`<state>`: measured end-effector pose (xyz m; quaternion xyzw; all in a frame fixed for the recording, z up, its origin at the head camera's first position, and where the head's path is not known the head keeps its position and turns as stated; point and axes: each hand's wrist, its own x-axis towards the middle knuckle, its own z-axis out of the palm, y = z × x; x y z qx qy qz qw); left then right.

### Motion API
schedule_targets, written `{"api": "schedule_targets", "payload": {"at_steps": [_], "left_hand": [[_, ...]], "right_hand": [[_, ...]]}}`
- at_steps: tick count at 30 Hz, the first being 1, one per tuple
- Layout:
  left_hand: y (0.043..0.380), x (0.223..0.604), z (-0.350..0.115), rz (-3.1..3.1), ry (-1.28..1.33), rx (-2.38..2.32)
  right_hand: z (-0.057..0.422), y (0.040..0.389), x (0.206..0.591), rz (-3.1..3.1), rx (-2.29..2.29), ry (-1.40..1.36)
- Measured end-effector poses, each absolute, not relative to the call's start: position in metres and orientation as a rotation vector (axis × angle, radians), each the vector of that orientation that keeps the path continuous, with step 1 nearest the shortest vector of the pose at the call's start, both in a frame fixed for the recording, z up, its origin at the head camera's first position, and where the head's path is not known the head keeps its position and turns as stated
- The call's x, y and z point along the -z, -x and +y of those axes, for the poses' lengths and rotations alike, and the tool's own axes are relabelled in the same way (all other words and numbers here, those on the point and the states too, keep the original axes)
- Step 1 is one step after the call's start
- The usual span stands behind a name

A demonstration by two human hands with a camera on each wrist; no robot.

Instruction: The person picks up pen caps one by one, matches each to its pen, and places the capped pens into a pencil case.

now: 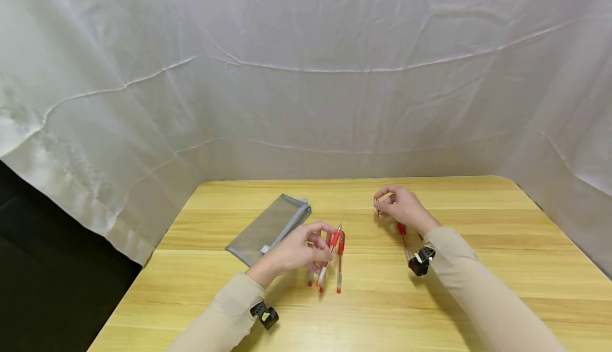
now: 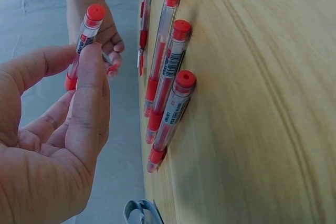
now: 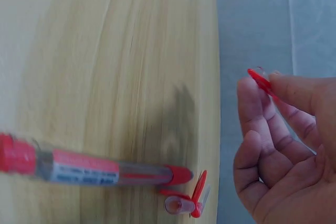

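My left hand (image 1: 298, 248) pinches an uncapped red gel pen (image 2: 79, 51) between thumb and fingers, its metal tip pointing up and away in the head view. Below that hand, three more clear-barrelled red pens (image 2: 167, 77) lie side by side on the table. Farther right, my right hand (image 1: 404, 206) holds a small red pen cap (image 3: 262, 83) at its fingertips, above the table. Loose red-and-clear caps (image 3: 191, 200) lie below it, partly hidden by the hand in the head view. Another red pen (image 3: 105, 169) rests close by, nearer the right wrist.
A grey mesh zip pouch (image 1: 265, 227) lies flat on the wooden table (image 1: 382, 315), left of the pens and partly behind the left hand. Pale curtains (image 1: 306, 108) hang along the table's back and sides. Each wrist wears a small black camera (image 1: 419, 263).
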<state>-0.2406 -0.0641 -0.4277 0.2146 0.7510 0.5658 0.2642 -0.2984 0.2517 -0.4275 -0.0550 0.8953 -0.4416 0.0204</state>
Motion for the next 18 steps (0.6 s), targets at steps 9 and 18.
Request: {"api": "schedule_targets", "payload": {"at_steps": [9,18], "left_hand": [[0.240,0.426,-0.060,2.052,-0.615,-1.508],[0.241,0.426,-0.052,2.034,-0.608,-1.562]], "right_hand": [[0.247,0.290,0.423,2.762,1.550,0.164],[0.238,0.277,0.411,2.680,1.799,0.200]]}}
